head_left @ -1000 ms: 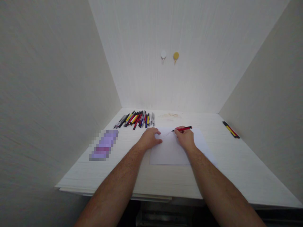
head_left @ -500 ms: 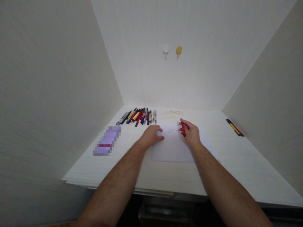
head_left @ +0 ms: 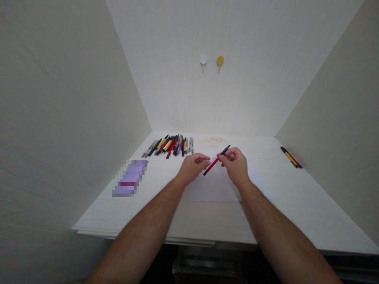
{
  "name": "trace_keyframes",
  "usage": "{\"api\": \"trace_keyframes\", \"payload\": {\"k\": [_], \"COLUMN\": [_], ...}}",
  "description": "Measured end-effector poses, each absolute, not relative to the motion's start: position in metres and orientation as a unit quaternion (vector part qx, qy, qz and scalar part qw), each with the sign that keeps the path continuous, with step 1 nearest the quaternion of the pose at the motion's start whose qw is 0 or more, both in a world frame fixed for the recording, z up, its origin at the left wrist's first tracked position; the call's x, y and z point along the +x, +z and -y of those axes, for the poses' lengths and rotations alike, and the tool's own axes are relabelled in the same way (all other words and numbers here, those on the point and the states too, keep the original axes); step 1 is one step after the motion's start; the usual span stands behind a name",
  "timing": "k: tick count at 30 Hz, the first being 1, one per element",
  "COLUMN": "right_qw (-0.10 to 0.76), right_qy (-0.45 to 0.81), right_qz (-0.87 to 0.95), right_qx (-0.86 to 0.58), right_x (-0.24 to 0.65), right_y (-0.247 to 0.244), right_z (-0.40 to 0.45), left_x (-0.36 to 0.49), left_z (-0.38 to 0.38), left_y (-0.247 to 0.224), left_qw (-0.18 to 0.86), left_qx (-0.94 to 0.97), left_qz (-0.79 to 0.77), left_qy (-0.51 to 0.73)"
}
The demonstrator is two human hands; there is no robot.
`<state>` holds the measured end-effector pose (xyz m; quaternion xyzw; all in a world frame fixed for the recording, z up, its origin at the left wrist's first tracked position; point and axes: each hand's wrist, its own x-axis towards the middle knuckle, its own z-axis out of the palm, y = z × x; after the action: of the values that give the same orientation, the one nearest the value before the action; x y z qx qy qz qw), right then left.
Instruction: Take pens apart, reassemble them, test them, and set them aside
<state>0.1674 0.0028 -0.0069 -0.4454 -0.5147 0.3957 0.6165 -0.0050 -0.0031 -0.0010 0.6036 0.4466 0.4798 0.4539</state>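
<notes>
A red pen [head_left: 211, 166] with a black upper end is pinched between the thumb and fingers of my right hand [head_left: 238, 167]. It slants above the paper, its lower end pointing down and left. My left hand [head_left: 193, 167] is just left of the pen, with curved fingers and the thumb close to the fingertips. It appears to hold nothing. Beneath both hands lies a white sheet of paper [head_left: 213, 191] on the white table [head_left: 166, 209].
Several pens [head_left: 168, 146] in mixed colours lie in a row at the back left. A few more pens [head_left: 291, 157] rest by the right wall. A blurred purple item [head_left: 130, 177] is on the left. Two hooks, one white [head_left: 203, 60] and one yellow [head_left: 220, 60], hang on the back wall.
The red pen has turned in my right hand, its lower end swinging left toward my left hand. My left hand has lifted off the paper and moved nearer the pen.
</notes>
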Motion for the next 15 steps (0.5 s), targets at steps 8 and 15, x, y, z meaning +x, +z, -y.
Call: {"api": "trace_keyframes", "payload": {"k": [8, 15], "right_qw": [0.562, 0.505], "right_qy": [0.285, 0.2], "right_qz": [0.604, 0.697], "right_qx": [-0.489, -0.468], "right_x": [0.16, 0.16], "right_y": [-0.003, -0.007], "right_z": [0.011, 0.016], "left_x": [0.002, -0.009], "left_z": [0.009, -0.004], "left_y": [0.002, 0.001], "left_qw": [0.554, 0.554], "left_qx": [0.562, 0.438], "left_qz": [-0.389, -0.422], "left_qy": [0.475, 0.569]}}
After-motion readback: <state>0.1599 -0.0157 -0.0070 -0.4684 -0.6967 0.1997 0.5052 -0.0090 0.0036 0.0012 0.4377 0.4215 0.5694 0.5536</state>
